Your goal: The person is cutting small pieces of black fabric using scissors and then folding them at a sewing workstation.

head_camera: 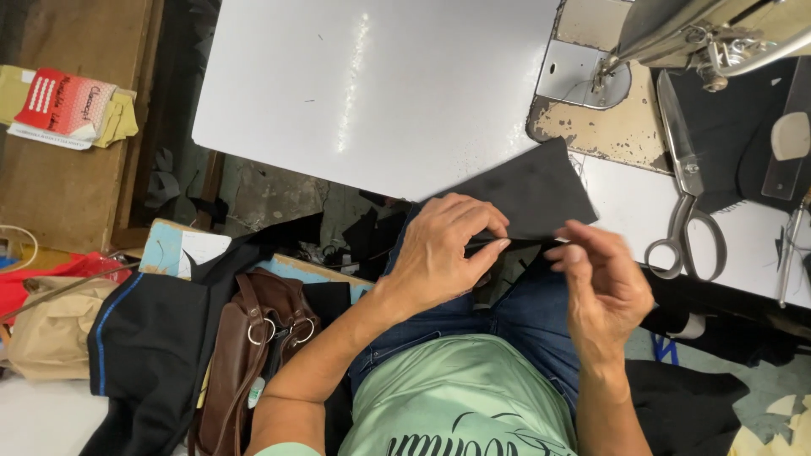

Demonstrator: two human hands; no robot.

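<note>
Head view, looking down over a sewing table (372, 93). Black cloth (532, 190) lying half on the table's near edge, half off it, long axis slanting from lower left up to upper right, toward the sewing machine (718, 34). Left hand (443, 253) at the cloth's near left corner, fingers curled narrow, thumb and forefinger pinched on the hem. Right hand (601, 283) just right of it, below the cloth's near right edge, fingertips drawn together on or just off the same hem; contact not clear from this angle. Both hands below the table edge, over the lap in blue jeans (524, 317); cloth directly ahead of and above them, left hand the closer and the surer hold. Scissors (688, 181) right of the cloth on the table, blades pointing away, handles near the edge, close to the right hand's outward path. Bare white tabletop left of and beyond the cloth, the widest open room. Brown bag (258, 346) and dark garment with blue stripe (139, 342) left of the table, below its edge, well apart from both hands.
</note>
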